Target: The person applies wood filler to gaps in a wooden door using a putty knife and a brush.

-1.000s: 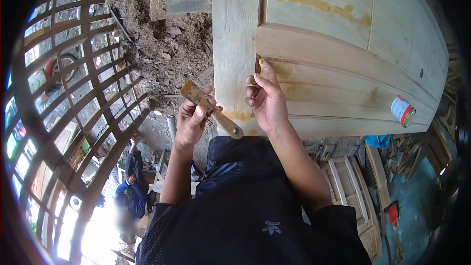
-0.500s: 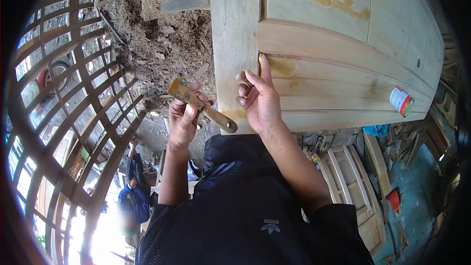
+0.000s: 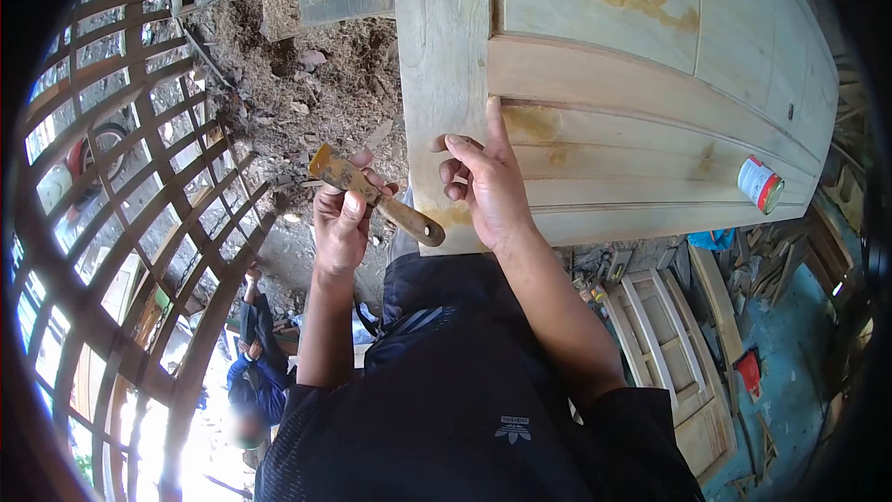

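Note:
My left hand (image 3: 340, 228) is closed around a putty knife (image 3: 409, 220) with a wooden handle. The knife's blade is smeared and carries yellowish-brown filler (image 3: 321, 160) at its end, pointing up and left. Over the pale wooden door (image 3: 613, 163), my right hand (image 3: 497, 188) has its index finger stretched out and the other fingers loosely bent. That fingertip touches the inner corner of a recessed panel, next to the door's side rail. Yellowish filler patches (image 3: 534, 121) mark the wood beside the finger. Nothing is visibly held in the right hand.
A can (image 3: 760, 184) with a red-and-white label stands on the door's right part. A slatted wooden lattice (image 3: 139, 177) rises at left. Shavings (image 3: 316, 84) cover the ground. Another panelled door (image 3: 664, 353) lies lower right. A person (image 3: 255, 363) is at lower left.
The yellow filler seen on my right index fingertip no longer shows there. The right hand has turned slightly at the same corner. My left hand and the putty knife have shifted slightly left.

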Demonstrator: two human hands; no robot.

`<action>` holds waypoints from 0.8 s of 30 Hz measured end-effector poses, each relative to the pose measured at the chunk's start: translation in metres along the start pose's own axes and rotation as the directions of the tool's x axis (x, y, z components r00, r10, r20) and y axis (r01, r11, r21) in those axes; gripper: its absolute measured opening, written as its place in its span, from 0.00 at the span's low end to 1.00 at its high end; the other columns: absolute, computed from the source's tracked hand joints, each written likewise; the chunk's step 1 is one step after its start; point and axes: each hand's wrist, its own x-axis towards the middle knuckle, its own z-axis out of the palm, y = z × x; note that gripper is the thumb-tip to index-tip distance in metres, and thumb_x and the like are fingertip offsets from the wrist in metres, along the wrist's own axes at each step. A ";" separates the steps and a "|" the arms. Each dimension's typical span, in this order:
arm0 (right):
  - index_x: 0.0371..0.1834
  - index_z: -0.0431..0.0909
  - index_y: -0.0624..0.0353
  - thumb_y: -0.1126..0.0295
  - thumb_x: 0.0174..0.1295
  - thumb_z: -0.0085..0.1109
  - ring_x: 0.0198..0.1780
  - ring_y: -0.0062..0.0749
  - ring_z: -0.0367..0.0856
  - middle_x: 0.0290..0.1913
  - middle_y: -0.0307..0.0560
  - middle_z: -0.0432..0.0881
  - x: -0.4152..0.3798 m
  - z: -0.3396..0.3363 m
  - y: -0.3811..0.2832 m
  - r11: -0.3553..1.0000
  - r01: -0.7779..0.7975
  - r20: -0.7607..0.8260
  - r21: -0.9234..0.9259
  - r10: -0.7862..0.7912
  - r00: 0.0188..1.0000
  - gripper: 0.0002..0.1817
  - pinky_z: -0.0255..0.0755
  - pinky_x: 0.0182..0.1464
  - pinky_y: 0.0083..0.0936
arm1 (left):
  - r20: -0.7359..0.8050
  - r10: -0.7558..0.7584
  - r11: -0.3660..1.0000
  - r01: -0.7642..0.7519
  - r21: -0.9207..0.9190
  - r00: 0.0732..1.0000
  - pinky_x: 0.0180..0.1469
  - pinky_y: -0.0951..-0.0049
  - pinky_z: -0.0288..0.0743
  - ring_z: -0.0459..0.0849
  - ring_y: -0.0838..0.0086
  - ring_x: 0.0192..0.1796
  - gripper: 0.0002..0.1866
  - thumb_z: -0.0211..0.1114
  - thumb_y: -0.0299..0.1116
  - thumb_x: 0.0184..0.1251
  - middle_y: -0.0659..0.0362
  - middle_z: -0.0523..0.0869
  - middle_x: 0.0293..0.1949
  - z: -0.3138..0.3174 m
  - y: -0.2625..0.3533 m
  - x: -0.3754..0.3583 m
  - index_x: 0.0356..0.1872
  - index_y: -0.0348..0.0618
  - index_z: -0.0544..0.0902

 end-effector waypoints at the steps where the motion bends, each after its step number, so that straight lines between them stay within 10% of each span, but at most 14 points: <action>1: 0.85 0.26 0.39 0.70 0.72 0.57 0.31 0.16 0.74 0.43 0.42 0.84 0.001 0.001 0.001 1.000 0.000 0.002 0.024 0.000 1.000 0.51 0.67 0.29 0.17 | -0.023 -0.007 0.999 0.008 0.037 1.000 0.62 0.57 0.81 0.86 0.73 0.49 0.33 0.73 0.46 0.67 0.60 0.85 0.47 0.002 0.000 0.001 0.66 0.35 0.75; 24: 0.86 0.42 0.43 0.68 0.71 0.58 0.28 0.19 0.74 0.40 0.41 0.81 -0.007 -0.022 0.004 0.979 -0.024 0.005 0.204 0.024 1.000 0.44 0.63 0.24 0.16 | -0.048 0.011 1.000 -0.009 0.025 0.999 0.62 0.56 0.81 0.87 0.71 0.47 0.32 0.73 0.44 0.67 0.59 0.86 0.46 0.001 0.002 0.002 0.65 0.35 0.77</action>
